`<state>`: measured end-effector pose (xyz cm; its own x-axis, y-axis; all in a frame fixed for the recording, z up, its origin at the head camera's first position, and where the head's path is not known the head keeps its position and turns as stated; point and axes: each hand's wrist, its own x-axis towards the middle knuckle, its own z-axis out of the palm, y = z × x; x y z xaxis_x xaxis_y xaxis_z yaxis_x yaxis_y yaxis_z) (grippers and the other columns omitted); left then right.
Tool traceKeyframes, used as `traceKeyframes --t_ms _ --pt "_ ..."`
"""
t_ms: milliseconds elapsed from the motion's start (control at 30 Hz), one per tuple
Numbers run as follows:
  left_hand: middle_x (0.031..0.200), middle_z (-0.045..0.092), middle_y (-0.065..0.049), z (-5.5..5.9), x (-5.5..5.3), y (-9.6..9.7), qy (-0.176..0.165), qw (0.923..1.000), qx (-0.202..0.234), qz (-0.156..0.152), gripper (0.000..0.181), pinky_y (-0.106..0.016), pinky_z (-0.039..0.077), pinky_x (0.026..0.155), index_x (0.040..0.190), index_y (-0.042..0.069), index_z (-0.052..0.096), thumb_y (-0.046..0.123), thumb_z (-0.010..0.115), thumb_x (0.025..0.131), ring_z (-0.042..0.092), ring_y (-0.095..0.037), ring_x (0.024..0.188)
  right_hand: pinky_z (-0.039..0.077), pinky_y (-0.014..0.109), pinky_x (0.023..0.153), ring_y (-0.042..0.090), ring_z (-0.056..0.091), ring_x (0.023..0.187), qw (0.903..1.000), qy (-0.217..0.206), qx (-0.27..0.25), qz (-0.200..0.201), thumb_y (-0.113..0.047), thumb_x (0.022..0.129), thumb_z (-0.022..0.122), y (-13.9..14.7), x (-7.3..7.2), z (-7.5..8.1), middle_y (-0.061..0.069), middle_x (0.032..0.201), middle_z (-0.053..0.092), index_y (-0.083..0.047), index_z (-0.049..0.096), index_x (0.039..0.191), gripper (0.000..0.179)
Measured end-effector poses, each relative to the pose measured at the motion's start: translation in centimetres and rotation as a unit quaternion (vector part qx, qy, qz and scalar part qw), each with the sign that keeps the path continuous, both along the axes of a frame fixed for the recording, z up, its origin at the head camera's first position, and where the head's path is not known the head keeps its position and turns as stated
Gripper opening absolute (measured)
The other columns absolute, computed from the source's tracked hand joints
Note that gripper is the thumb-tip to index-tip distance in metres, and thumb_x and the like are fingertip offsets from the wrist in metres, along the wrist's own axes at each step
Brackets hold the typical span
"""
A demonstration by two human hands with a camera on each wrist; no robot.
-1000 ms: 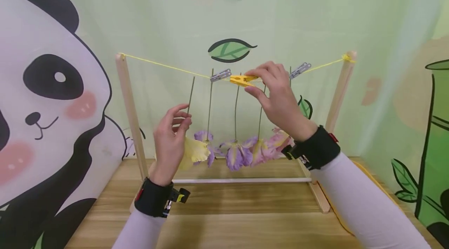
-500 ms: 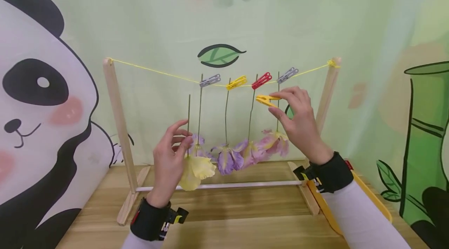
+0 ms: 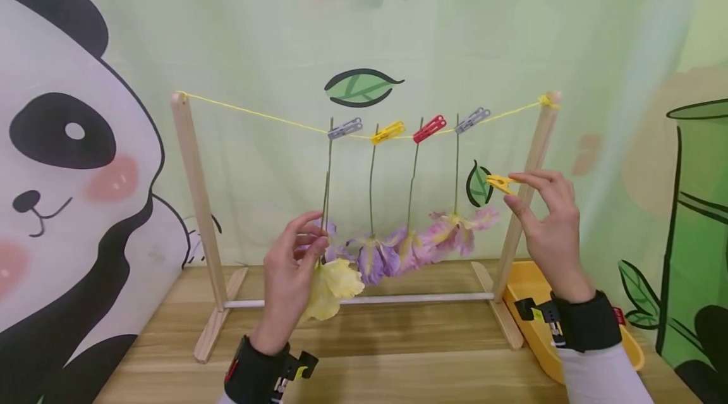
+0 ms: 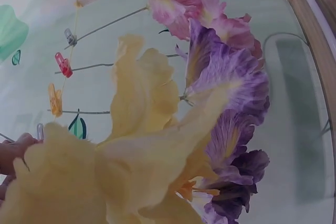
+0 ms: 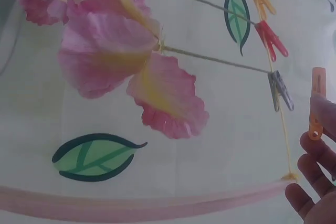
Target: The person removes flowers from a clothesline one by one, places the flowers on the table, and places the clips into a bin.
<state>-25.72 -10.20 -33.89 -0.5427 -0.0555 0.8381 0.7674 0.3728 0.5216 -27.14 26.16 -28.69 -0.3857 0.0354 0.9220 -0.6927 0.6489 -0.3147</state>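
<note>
Your right hand has swung rightward since the earlier frames, taking a yellow clothespin from beneath the line's right-hand pegs to beside the right wooden post; your left hand has shifted only slightly right.

Head view: at right of centre, your right thumb and forefinger pinch the clothespin, parted only by its width. Your left thumb and fingers are nearly together on the stem of a yellow flower, whose bloom hangs head-down in the lower middle. Across the middle, a yellow string carries the left grey peg, yellow peg, red peg and right grey peg, each beside a stem. Purple petals and pink petals hang below. A yellow tray sits lower right.

Left wrist view: the yellow flower fills the lower left and centre, with your left fingers cut off at the left edge (their grip you cannot tell from this side). Your right hand and its clothespin show at the top left.

Right wrist view: the clothespin, looking orange here, stands at the right edge between your thumb and a finger; other fingers curve free below it.
</note>
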Motion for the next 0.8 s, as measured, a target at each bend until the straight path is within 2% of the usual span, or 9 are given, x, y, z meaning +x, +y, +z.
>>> traceKeyframes --t_ms 133,333,433,533,667,800 --pt "0.092 0.065 -0.010 0.2 0.7 0.3 -0.006 0.9999 -0.010 0.006 0.040 -0.038 0.057 0.062 0.124 0.009 0.060 -0.001 0.066 0.086 0.066 -0.020 0.080 0.029 0.051 0.089 0.033 0.041 0.110 0.9999 -0.005 -0.006 -0.015 0.010 0.077 0.072 1.3 0.1 -0.8 0.023 0.112 0.055 -0.003 0.066 0.117 0.043" --pt "0.092 0.065 -0.011 0.3 1.4 0.5 -0.013 0.9996 -0.024 0.012 0.038 -0.039 0.056 0.063 0.123 0.009 0.060 -0.003 0.065 0.087 0.066 -0.021 0.083 0.027 0.029 0.087 0.022 0.040 0.108 0.9982 -0.014 -0.034 -0.048 0.012 0.078 0.070 3.6 -0.1 -2.3 0.021 0.114 0.056 -0.002 0.066 0.118 0.043" --pt "0.091 0.065 -0.011 0.4 1.8 0.5 -0.008 0.9996 -0.024 0.011 0.037 -0.039 0.056 0.063 0.121 0.008 0.061 -0.005 0.065 0.086 0.066 -0.021 0.083 0.026 0.024 0.086 0.020 0.041 0.109 0.9972 -0.016 -0.044 -0.058 0.012 0.078 0.070 4.3 -0.3 -2.7 0.020 0.114 0.056 -0.002 0.066 0.118 0.043" --pt "0.090 0.065 -0.012 0.0 1.5 0.4 -0.002 0.9996 -0.026 0.008 0.039 -0.040 0.056 0.063 0.121 0.008 0.061 -0.006 0.066 0.085 0.066 -0.021 0.082 0.027 0.025 0.086 0.017 0.042 0.110 0.9957 -0.027 -0.060 -0.065 0.008 0.080 0.070 4.9 -0.3 -3.1 0.011 0.115 0.056 -0.005 0.066 0.119 0.041" --pt "0.092 0.066 -0.009 -0.9 0.6 0.3 0.002 0.9993 -0.038 0.001 0.042 -0.038 0.057 0.064 0.124 0.013 0.060 -0.003 0.066 0.085 0.066 -0.019 0.082 0.028 0.024 0.085 0.008 0.043 0.107 0.9923 -0.029 -0.091 -0.079 0.005 0.082 0.070 5.8 -0.2 -3.8 -0.009 0.113 0.054 -0.007 0.067 0.120 0.039" --pt "0.093 0.066 -0.004 -1.3 0.4 0.3 -0.013 0.9987 -0.048 -0.005 0.040 -0.036 0.057 0.065 0.123 0.018 0.061 0.002 0.066 0.087 0.066 -0.016 0.083 0.029 0.023 0.084 0.003 0.042 0.104 0.9906 -0.027 -0.100 -0.089 0.006 0.082 0.070 6.6 -0.3 -4.7 -0.018 0.110 0.050 -0.005 0.067 0.118 0.038"
